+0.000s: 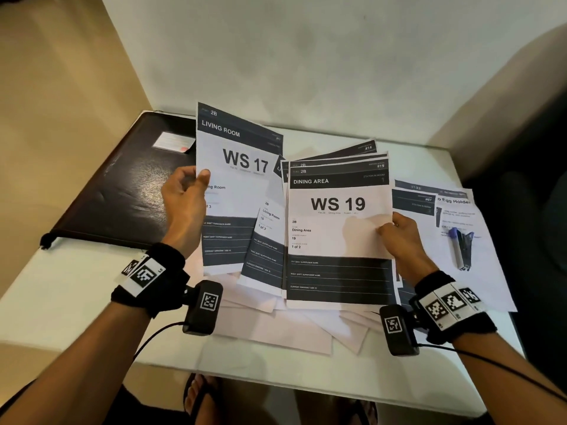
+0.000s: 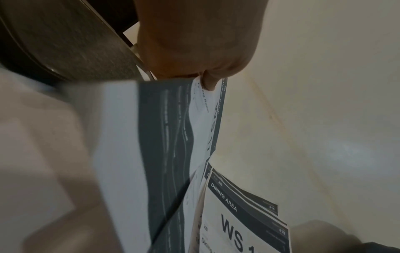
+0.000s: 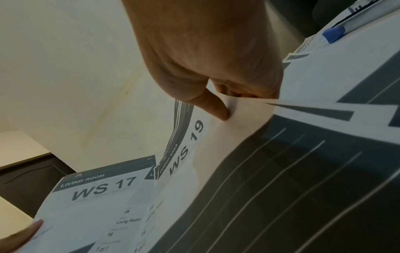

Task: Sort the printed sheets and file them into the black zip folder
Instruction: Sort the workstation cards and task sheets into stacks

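My left hand (image 1: 187,191) pinches the left edge of a raised sheet headed "LIVING ROOM, WS 17" (image 1: 242,161), thumb on its front; the same sheet (image 2: 203,123) shows edge-on in the left wrist view. Another Living Room sheet (image 1: 267,240) lies partly behind it. My right hand (image 1: 399,231) grips the right edge of a small stack topped by "DINING AREA, WS 19" (image 1: 337,222), its thumb (image 3: 218,111) pressing on the top page. The black zip folder (image 1: 122,185) lies closed at the table's left, behind my left hand.
Loose white sheets (image 1: 276,326) lie spread on the white table (image 1: 61,302) under the held pages. More printed sheets (image 1: 478,240) lie at the right with a blue-capped stapler-like tool (image 1: 460,246) on them. Walls close in the table at the back and left.
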